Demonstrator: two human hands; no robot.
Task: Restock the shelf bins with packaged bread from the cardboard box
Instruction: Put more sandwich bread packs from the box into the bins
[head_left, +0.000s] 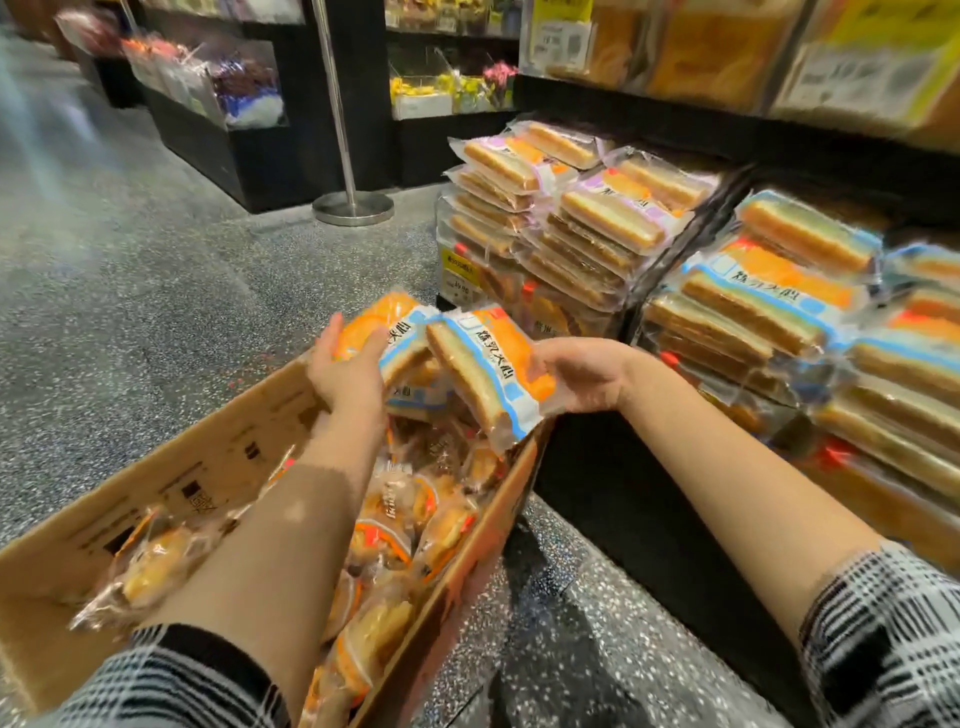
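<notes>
A: Bread packs — where do they sit in the head view?

B: Two are in hand, at about 12 o'clock from the cardboard box (171, 467). The left hand (345, 369) grips an orange-and-blue bread pack (387, 332), fingers curled over its top with the thumb against its near face. The right hand (582, 376) pinches a second bread pack (488, 371) of the same print, thumb on top and fingers beneath, so the pack tilts down toward the box. The two packs touch at their upper edges.

A: And the box itself?

B: Open-topped, standing on the speckled floor (156, 270), running from 7 o'clock up toward the hands. Inside lie many clear-wrapped buns (384, 525) with orange trim, piled loosely; one more blue-trimmed pack shows just under the held ones.

A: The shelf bins?

B: At 2 to 3 o'clock from the hands. A clear bin (470, 270) with a yellow price tag holds stacked loaves in purple-trimmed wrappers (608, 218), heaped above its rim. Just right of it, a second bin's stack of blue-trimmed loaves (753, 312) matches the held packs, also piled high.

A: Anything further off?

B: A metal post on a round base (353, 208) at 12 o'clock, and dark shelving (218, 140) with bagged goods behind it, blurred.
</notes>
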